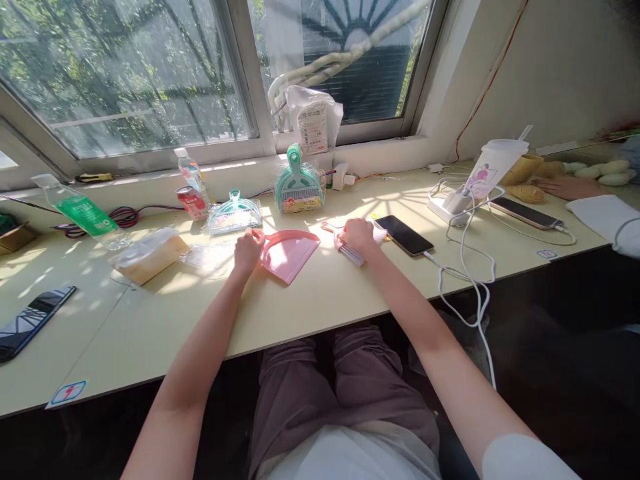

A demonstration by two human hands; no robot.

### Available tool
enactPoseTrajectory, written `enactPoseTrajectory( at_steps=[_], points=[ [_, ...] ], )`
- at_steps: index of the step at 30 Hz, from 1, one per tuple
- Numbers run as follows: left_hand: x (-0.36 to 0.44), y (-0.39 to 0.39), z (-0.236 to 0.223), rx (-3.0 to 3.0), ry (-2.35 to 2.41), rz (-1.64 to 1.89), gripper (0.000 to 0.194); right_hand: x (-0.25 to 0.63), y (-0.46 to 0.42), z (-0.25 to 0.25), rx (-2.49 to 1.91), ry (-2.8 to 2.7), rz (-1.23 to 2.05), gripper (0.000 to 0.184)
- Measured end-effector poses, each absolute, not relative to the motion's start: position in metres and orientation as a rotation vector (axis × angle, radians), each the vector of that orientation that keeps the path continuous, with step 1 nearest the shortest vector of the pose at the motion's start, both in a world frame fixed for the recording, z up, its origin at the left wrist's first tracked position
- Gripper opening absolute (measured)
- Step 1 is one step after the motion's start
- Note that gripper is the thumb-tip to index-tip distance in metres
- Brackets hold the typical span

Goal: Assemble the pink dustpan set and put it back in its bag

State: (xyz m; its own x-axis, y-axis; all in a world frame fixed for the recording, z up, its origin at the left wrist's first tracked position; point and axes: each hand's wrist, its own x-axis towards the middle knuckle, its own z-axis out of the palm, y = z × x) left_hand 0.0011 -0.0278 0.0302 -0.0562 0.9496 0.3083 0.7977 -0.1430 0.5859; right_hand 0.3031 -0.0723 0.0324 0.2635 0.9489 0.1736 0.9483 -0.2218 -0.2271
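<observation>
A small pink dustpan [290,257] lies on the pale yellow table, its flat pan pointing toward me. The fingers of my left hand [249,252] are closed on its left end. To the right, my right hand [357,235] is wrapped around a small hand brush [351,255] with pale bristles facing down near the tabletop; a pinkish handle end shows past the fist. Dustpan and brush are a short gap apart. Behind them stand a green dustpan and brush set [299,183] and a second, flatter wrapped set [235,213].
A phone [404,235] on a white cable lies right of my right hand. Further right are a power strip [450,207], a cup [495,167] and another person's hand [565,187]. At left are a tissue pack [150,255], a green bottle [85,213], a can [192,202] and another phone [35,321].
</observation>
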Motion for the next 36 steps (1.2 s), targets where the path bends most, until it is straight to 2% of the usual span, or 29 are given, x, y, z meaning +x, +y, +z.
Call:
enactPoseTrajectory(
  at_steps=[8, 12, 15, 18, 22, 28, 36],
  points=[
    [0.024, -0.039, 0.024, 1.796, 1.435, 0.944, 0.007, 0.274, -0.071, 0.031, -1.676, -1.8, 0.087, 0.023],
    [0.046, -0.057, 0.019, 2.139, 0.983, 0.845, 0.01, 0.248, -0.079, 0.025, -1.598, -1.999, 0.064, 0.019],
    [0.051, -0.064, 0.018, 2.506, 0.844, 0.788, 0.017, 0.241, -0.083, 0.022, -1.57, -2.038, 0.069, 0.022],
    [0.043, -0.06, 0.021, 2.884, 0.832, 0.815, 0.025, 0.244, -0.085, 0.024, -1.547, -2.043, 0.13, 0.022],
    [0.026, -0.049, 0.025, 3.238, 0.871, 0.781, 0.021, 0.249, -0.087, 0.032, -1.565, -2.095, 0.231, 0.016],
    [0.025, -0.047, 0.025, 3.42, 0.806, 0.606, 0.026, 0.246, -0.087, 0.031, -1.578, -2.095, 0.296, 0.014],
    [0.037, -0.055, 0.029, 3.454, 1.042, 0.228, 0.035, 0.245, -0.073, 0.018, -1.469, -2.043, 0.404, 0.012]
  ],
)
